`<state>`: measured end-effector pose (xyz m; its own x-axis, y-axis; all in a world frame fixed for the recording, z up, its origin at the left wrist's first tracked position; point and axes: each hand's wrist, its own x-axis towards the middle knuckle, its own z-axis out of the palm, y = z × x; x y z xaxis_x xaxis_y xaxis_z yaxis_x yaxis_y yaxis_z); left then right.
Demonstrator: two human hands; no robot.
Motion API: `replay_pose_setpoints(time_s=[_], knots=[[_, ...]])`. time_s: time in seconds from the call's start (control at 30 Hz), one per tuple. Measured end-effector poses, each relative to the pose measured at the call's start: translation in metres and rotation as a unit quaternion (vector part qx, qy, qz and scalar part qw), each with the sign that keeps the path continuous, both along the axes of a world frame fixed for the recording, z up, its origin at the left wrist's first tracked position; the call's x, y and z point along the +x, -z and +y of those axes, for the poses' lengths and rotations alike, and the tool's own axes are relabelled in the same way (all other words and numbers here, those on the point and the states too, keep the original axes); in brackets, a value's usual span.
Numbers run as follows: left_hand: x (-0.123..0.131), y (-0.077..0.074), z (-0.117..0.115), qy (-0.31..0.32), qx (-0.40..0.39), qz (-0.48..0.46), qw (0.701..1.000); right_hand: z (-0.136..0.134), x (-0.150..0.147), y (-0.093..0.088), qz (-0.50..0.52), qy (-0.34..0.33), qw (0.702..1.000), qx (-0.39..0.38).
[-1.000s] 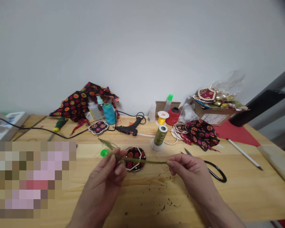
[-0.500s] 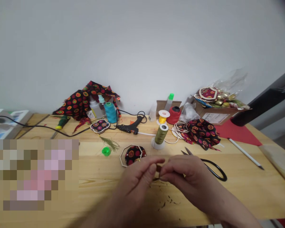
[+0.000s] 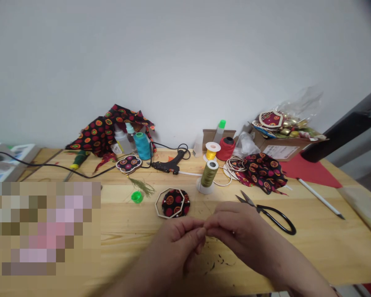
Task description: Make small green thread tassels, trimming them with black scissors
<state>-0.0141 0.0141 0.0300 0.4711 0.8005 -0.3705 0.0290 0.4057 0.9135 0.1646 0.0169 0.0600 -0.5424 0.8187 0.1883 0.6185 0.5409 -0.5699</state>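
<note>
My left hand (image 3: 181,240) and my right hand (image 3: 239,225) meet fingertip to fingertip low over the wooden table. Thumb and fingers are pinched together on both; whatever they hold is hidden or too small to name. Just beyond my left hand lies a round piece covered in black and red patterned fabric (image 3: 174,201), with an octagonal wooden frame (image 3: 157,199) around part of it. Black-handled scissors (image 3: 277,219) rest behind my right wrist, blades pointing away to the left. A spool of olive thread (image 3: 209,175) stands upright ahead of my fingers.
Along the wall are a hot glue gun (image 3: 171,166), a teal thread cone (image 3: 142,146), a red thread cone (image 3: 226,149) and a cardboard box (image 3: 280,149). A green cap (image 3: 137,197) sits at left, near a flower-shaped ornament (image 3: 128,164). Dark scraps (image 3: 220,260) lie below my hands.
My hands have drawn closer until the fingertips touch, and my left hand has dropped slightly towards me. More of the octagonal frame and the scissors shows.
</note>
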Motion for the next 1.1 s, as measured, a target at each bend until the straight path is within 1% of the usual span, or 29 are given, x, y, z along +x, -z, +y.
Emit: replay_pose_setpoints(time_s=[0.1, 0.2, 0.33, 0.47, 0.53, 0.57, 0.63, 0.67, 0.73, 0.8, 0.87, 0.93, 1.0, 1.1], knots=[[0.0, 0.001, 0.0, -0.014, -0.028, -0.011, 0.999, 0.003, 0.003, -0.001, 0.023, -0.001, 1.0, -0.005], [0.0, 0.003, -0.001, -0.033, -0.052, -0.025, 0.998, 0.007, 0.007, -0.001, 0.035, 0.013, 0.999, -0.002], [0.001, 0.004, -0.002, -0.051, -0.056, -0.028, 0.997, 0.011, 0.009, 0.003, 0.044, 0.019, 0.999, 0.002], [0.004, 0.003, -0.003, -0.102, -0.074, -0.032, 0.991, 0.015, 0.009, 0.008, 0.063, 0.024, 0.998, 0.004], [0.004, 0.002, -0.003, -0.125, -0.08, -0.028, 0.989, 0.015, 0.013, 0.011, 0.071, 0.045, 0.996, 0.021], [0.003, 0.002, -0.003, -0.134, -0.083, -0.025, 0.987, 0.013, 0.018, 0.013, 0.064, 0.067, 0.995, 0.039], [0.002, 0.002, -0.004, -0.155, -0.089, -0.026, 0.984, 0.007, 0.032, 0.02, 0.009, 0.132, 0.988, 0.079], [0.001, 0.002, -0.003, -0.166, -0.092, -0.03, 0.981, 0.003, 0.042, 0.024, -0.042, 0.167, 0.981, 0.094], [0.001, 0.003, -0.003, -0.184, -0.099, -0.039, 0.977, -0.006, 0.062, 0.036, -0.152, 0.237, 0.953, 0.106], [0.001, 0.004, -0.002, -0.191, -0.103, -0.047, 0.975, -0.016, 0.081, 0.049, -0.232, 0.276, 0.929, 0.087], [0.003, 0.005, -0.001, -0.197, -0.106, -0.05, 0.973, -0.024, 0.093, 0.061, -0.27, 0.289, 0.918, 0.044], [0.004, 0.007, -0.001, -0.201, -0.106, -0.048, 0.973, -0.029, 0.099, 0.069, -0.283, 0.296, 0.912, 0.024], [0.005, 0.007, -0.002, -0.202, -0.101, -0.045, 0.973, -0.03, 0.101, 0.074, -0.287, 0.307, 0.907, 0.03], [0.006, 0.006, -0.002, -0.201, -0.093, -0.044, 0.974, -0.029, 0.102, 0.076, -0.283, 0.315, 0.905, 0.033]])
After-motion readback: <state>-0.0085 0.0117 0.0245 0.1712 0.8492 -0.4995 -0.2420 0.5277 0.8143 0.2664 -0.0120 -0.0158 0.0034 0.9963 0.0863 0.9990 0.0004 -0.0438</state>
